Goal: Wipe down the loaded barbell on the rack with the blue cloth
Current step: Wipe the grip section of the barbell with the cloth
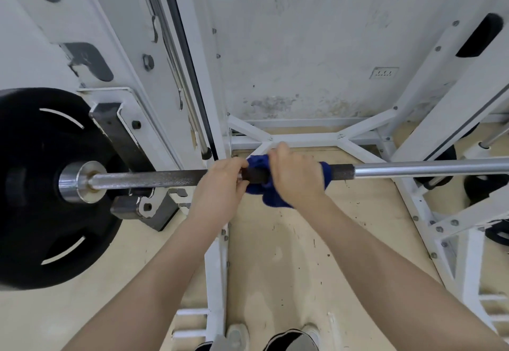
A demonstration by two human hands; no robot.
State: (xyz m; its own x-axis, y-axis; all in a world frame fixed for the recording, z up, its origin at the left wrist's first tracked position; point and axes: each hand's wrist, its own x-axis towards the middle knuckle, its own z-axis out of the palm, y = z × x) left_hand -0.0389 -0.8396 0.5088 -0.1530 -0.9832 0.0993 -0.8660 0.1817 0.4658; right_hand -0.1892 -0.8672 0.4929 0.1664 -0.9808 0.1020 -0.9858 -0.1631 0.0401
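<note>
Barbell (154,178) lies horizontal across frame, resting on the white rack (154,80), shaft running from the left sleeve out past the right edge. Blue cloth (259,182) is wrapped round the shaft at a dark knurled section, about mid-frame, bunched, with a fold hanging below the bar and a strip showing on the far side of the right hand. Right hand (296,174) sits over the cloth, fingers curled down round cloth and bar, gripping both. Left hand (221,182) is just beside it on the left, touching the cloth's left edge, fingers curled in at the bar and cloth edge; exact pinch hidden behind knuckles, can't tell whether it holds bar or cloth. Hands nearly touching.

Left of the hands: bare knurled shaft up to the chrome collar (80,181), then a black weight plate (41,185) on the sleeve, cut by the left frame edge. Rack hook and upright sit right behind that stretch. Right of the hands: short knurl end, then smooth chrome shaft, open to the frame edge.

Below: tan floor (289,254), white rack base bars, shoes (292,339) at bottom edge. More plates (484,188) stored low on right, near the rack's angled brace. Scuffed white wall (303,47) behind.
</note>
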